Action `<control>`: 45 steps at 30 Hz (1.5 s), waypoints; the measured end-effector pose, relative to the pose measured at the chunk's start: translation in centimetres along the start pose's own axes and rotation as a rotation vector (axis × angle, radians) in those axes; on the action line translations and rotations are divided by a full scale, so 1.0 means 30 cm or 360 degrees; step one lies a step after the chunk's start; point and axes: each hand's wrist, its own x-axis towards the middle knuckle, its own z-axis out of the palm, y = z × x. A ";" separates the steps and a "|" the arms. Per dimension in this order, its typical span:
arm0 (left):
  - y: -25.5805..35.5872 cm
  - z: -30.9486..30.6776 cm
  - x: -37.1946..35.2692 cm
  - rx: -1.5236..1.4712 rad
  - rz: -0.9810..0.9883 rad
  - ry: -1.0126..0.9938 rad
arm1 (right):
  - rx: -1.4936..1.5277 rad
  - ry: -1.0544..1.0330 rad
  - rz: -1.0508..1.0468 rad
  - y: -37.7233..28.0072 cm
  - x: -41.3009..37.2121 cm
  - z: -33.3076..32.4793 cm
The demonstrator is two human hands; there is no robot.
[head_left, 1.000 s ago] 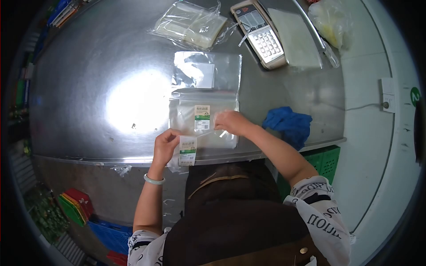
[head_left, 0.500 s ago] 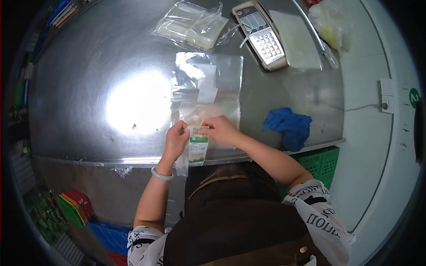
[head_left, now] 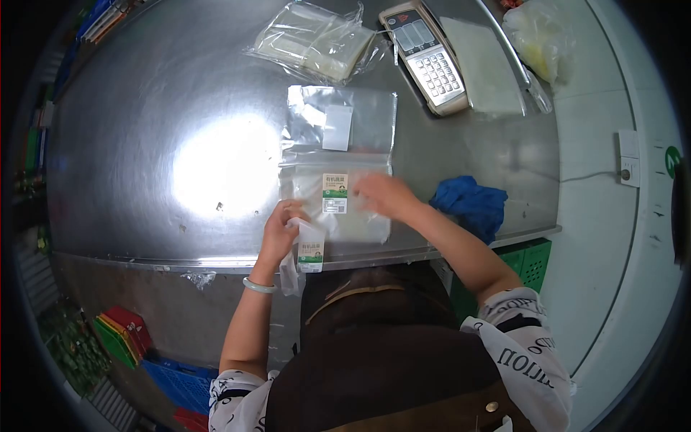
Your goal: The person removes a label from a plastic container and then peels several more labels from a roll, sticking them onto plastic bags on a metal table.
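My left hand [head_left: 283, 225] is closed on a strip of labels [head_left: 311, 248], which hangs past the table's front edge with a green-and-white printed label at its end. Under my hands lies a stack of clear plastic bags [head_left: 302, 183]. A printed label [head_left: 335, 194] with a green band sits on the top bag. Just right of that label is my right hand [head_left: 386, 195], its fingers stretched out and somewhat blurred, with nothing visible in them. Farther up the bags shows a blank white paper piece [head_left: 337, 127].
Beyond the bags lies a wrapped pack of plastic bags [head_left: 313, 39]. A keypad device [head_left: 428, 61] stands beside flat translucent sheets [head_left: 482, 68]. To the right is a crumpled blue cloth [head_left: 469, 205]. Green crates [head_left: 529, 266] stand below the metal table [head_left: 129, 144].
My right hand has moved away from the label strip, up and to the right. A label now shows on the top bag. My left hand keeps the strip, now lower.
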 end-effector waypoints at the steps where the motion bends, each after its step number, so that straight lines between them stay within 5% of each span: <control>1: -0.009 -0.009 -0.001 0.0056 -0.0041 -0.0051 | -0.0061 -0.0005 -0.0346 0.002 -0.040 0.017; 2: -0.022 -0.027 0.001 0.0113 -0.0081 -0.0105 | -0.0121 -0.0008 -0.0692 0.010 -0.063 0.034; 8: 0.031 -0.042 -0.020 0.0033 -0.0062 -0.0190 | 0.0132 -0.0206 -0.0149 0.080 -0.028 0.097; 11: 0.073 -0.030 -0.011 0.0024 0.0011 -0.0162 | 0.1589 0.0659 0.0992 0.122 0.027 0.017; 14: 0.109 0.020 -0.011 -0.0099 0.0004 -0.0121 | 0.1010 0.1358 0.0894 0.031 0.064 -0.136; 16: 0.128 0.060 0.006 -0.0143 -0.0007 -0.0163 | 0.1452 0.0748 0.0453 -0.006 0.050 0.042; 17: 0.126 0.075 0.008 -0.0106 0.0001 -0.0171 | 0.0977 0.0086 0.0389 -0.095 0.034 0.013; 18: 0.119 0.087 0.012 -0.0069 0.0011 -0.0177 | 0.1071 -0.0217 0.0379 -0.176 0.025 0.027; 21: 0.062 0.067 0.035 0.0194 -0.0014 -0.0062 | 0.1343 -0.0406 0.0631 -0.197 0.034 0.067; 24: -0.002 0.016 0.027 0.0519 -0.0029 0.0069 | 0.1197 -0.0051 0.0794 -0.188 0.067 0.010; 27: -0.060 -0.009 0.023 0.0620 -0.0136 0.0083 | 0.0607 0.0290 0.0506 -0.125 0.112 0.052; 31: -0.098 -0.026 0.022 0.0458 -0.0170 0.0040 | -0.0100 -0.0072 0.0345 -0.066 0.141 0.086; 34: -0.053 -0.010 -0.001 0.0269 -0.0157 0.0046 | -0.0070 0.0115 0.0536 -0.018 0.114 0.053; 37: 0.021 0.001 -0.027 0.0100 -0.0227 -0.0029 | -0.0074 0.0025 -0.0439 0.018 -0.019 0.042; 43: -0.010 -0.076 -0.038 0.0330 -0.0261 -0.0329 | 0.0158 -0.0258 -0.0163 0.051 -0.028 0.103; 45: 0.040 -0.057 -0.041 0.0268 -0.0048 -0.0308 | 0.0076 -0.0292 -0.0426 0.039 -0.019 0.066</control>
